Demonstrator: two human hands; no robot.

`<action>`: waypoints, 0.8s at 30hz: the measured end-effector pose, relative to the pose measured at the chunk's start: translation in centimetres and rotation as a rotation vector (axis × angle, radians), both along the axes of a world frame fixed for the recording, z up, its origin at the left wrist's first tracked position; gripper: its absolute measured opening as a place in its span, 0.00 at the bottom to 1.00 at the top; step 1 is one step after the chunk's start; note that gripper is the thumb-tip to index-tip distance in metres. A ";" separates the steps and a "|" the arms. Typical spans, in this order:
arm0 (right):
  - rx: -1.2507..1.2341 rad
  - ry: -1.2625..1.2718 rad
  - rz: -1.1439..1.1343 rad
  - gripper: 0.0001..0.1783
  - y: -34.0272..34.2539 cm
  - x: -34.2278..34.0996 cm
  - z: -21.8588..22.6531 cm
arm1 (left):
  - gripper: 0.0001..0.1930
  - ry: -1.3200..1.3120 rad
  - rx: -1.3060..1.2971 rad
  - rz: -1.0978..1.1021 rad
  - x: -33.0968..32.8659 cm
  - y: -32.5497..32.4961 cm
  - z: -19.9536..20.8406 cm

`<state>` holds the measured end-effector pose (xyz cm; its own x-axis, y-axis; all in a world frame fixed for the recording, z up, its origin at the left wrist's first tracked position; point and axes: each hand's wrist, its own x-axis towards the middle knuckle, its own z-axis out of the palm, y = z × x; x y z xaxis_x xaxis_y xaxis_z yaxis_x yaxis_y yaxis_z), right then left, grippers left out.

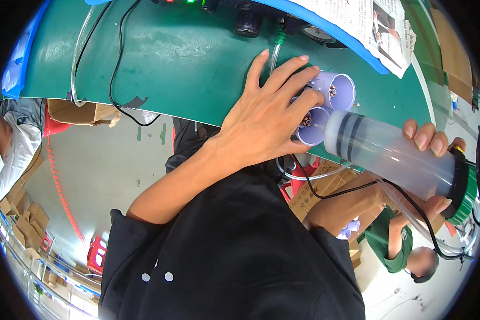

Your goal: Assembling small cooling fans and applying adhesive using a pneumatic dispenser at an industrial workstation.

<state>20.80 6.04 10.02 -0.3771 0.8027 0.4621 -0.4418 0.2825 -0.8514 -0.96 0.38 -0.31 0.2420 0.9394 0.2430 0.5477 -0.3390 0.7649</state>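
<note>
My left hand (272,114) reaches over a light-purple plastic piece with two round cups (346,88), its thumb and index finger gripping the nearer cup (319,134). Small copper-coloured parts sit inside both cups. My right hand (426,138) is wrapped round a large clear dispensing syringe (392,149), with its fingers above and thumb below. The syringe lies tilted, its nozzle end pointing into the nearer cup. Whether the tip touches anything inside is too small to tell. Dark bands show near its front, and a green cap (468,194) closes the back end.
The green tabletop (181,58) ends just in front of me. At its back stand a pressure gauge (319,33), black knobs (249,20) and a blue tray (352,40) with newspaper. Black cable (120,58) and clear hose cross the edge. A person (392,240) is at the lower right.
</note>
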 end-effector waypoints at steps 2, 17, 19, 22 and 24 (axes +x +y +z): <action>0.037 -0.062 0.054 0.51 0.1 -0.3 0.2 | 0.36 0.005 0.000 0.001 -0.1 0.0 -0.1; -0.024 0.046 -0.057 0.52 -0.7 -0.7 0.2 | 0.34 0.033 0.026 -0.014 -0.1 0.2 0.4; -0.022 0.059 -0.060 0.52 -0.6 -0.3 0.5 | 0.35 0.030 0.023 -0.025 -0.1 0.3 0.4; 0.007 0.100 -0.100 0.50 -0.5 0.8 1.3 | 0.36 0.031 0.035 -0.019 0.0 0.3 0.2; 0.051 0.171 -0.191 0.50 -0.2 1.6 1.3 | 0.36 -0.028 0.058 0.007 0.2 0.1 0.0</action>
<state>22.36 5.86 11.33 -0.1338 0.8260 0.5475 -0.5129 0.4150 -0.7514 -0.80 0.44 -0.35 0.2281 0.9250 0.3040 0.5286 -0.3798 0.7592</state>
